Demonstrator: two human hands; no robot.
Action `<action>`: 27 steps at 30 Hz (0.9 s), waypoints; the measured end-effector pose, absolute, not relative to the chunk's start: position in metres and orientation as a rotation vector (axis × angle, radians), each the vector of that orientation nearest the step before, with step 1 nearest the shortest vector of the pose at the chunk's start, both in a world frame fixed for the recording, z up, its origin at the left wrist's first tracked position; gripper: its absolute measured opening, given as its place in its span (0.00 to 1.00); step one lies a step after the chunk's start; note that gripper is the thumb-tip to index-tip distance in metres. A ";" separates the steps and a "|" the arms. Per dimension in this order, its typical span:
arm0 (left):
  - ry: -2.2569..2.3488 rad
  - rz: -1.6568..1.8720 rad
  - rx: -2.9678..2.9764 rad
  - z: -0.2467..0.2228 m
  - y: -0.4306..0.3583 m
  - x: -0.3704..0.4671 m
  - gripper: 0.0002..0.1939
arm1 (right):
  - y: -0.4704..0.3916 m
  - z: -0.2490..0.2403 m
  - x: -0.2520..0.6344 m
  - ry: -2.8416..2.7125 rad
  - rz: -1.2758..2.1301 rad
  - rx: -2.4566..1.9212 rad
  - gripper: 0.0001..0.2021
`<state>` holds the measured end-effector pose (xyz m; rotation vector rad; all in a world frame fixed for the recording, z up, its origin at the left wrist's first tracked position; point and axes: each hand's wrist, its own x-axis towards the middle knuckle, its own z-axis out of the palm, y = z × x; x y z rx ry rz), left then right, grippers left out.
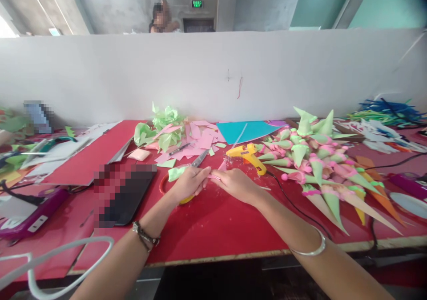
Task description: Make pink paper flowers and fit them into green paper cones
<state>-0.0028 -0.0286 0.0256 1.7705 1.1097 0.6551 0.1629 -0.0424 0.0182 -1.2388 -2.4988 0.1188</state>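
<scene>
Over a red tabletop (216, 238) bearing a white dish (409, 205), left hand (191, 183) and right hand (240, 185) pinch pink paper (222, 167) between fingers.

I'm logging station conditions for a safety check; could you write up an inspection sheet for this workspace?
Surface: red table, crowded along its back.
Job's things: small pink piece, mostly hidden; scissors; yellow glue gun.
Clutter: pink paper scraps, crumpled green paper, a pile of coloured cones.
Hands: left hand partly hides the scissors and meets the right hand at the pink piece; exact grip unclear.
Cables: black cord from the glue gun toward the table's front edge.
Surroundings: white partition; person and green exit sign beyond.
</scene>
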 end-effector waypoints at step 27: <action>1.152 0.648 1.712 0.027 -0.026 0.000 0.23 | -0.042 0.023 0.164 -2.575 -0.360 -1.285 0.16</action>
